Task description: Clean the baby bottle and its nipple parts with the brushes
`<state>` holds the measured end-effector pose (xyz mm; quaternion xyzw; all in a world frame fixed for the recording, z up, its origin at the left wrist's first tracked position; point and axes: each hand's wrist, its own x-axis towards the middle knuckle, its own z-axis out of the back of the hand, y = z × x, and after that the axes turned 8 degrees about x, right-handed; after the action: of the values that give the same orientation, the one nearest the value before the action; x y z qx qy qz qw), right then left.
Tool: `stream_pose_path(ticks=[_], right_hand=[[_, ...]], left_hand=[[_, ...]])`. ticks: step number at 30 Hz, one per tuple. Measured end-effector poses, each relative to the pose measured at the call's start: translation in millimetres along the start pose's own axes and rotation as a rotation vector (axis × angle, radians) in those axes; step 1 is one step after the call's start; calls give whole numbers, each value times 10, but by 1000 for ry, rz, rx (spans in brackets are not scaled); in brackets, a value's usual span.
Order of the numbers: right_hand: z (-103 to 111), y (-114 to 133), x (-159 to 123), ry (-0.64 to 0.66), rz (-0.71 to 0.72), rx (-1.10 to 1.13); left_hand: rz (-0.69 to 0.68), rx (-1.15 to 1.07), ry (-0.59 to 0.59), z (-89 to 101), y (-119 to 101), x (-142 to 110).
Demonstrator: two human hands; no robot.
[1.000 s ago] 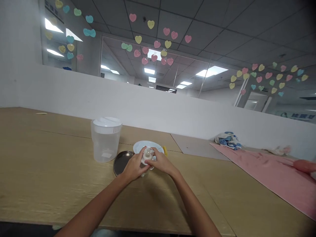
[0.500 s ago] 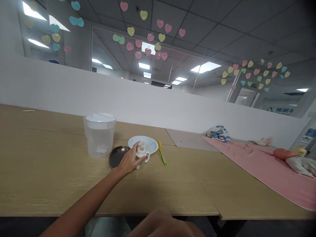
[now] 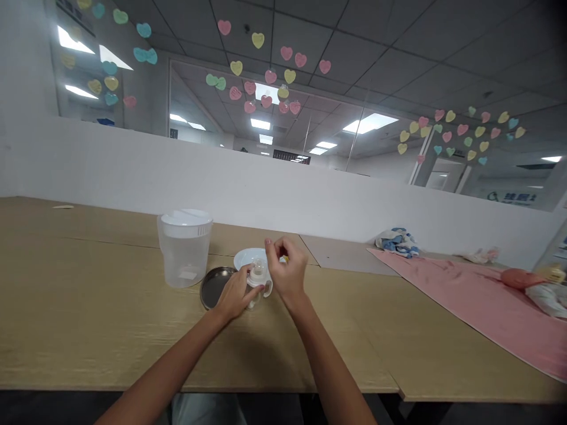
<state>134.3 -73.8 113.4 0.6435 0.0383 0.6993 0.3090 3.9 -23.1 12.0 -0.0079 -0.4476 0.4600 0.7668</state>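
Observation:
My left hand [image 3: 235, 293] is wrapped round a clear baby bottle [image 3: 258, 277] with a white collar and a white side handle. The bottle stands upright at the table, its lower part mostly behind my fingers. My right hand [image 3: 287, 268] is raised just right of the bottle, apart from it. Its fingers are loosely curled with the thumb away from them, and I see nothing between them. Behind the two hands lies a white plate [image 3: 245, 256], partly covered. A round dark metal pan [image 3: 214, 285] sits left of the bottle, beside my left hand.
A translucent plastic pitcher [image 3: 185, 254] with a white lid stands left of the pan. On the right a pink cloth [image 3: 460, 295] is spread, with a blue-and-white bundled cloth [image 3: 397, 242] at its far corner. A white wall [image 3: 274, 195] bounds the wooden table [image 3: 110, 319].
My right hand has come up from the near edge to beside the bottle, now covering most of the yellow-green utensil. The left hand keeps hold of the bottle. The view has tilted slightly upward.

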Motion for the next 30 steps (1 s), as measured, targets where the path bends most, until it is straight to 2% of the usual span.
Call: stream_pose_path(ticks=[3, 5, 7, 10, 21, 25, 30], right_hand=[[-199, -562, 135, 82, -78, 43], [-294, -806, 26, 237, -221, 172], [-365, -938, -122, 261, -263, 241], [-429, -1007, -251, 222, -258, 273], [-447, -1046, -279, 229, -278, 293], [-429, -1050, -331, 180, -320, 273], [-431, -1047, -310, 122, -392, 314]], left_hand=[[-25, 42, 21, -18, 29, 2], [-33, 61, 20, -29, 47, 5], [-37, 76, 16, -37, 62, 7], [-32, 97, 10, -45, 75, 7], [-21, 185, -1, -55, 72, 15], [-46, 116, -18, -59, 87, 23], [-30, 28, 31, -63, 85, 16]])
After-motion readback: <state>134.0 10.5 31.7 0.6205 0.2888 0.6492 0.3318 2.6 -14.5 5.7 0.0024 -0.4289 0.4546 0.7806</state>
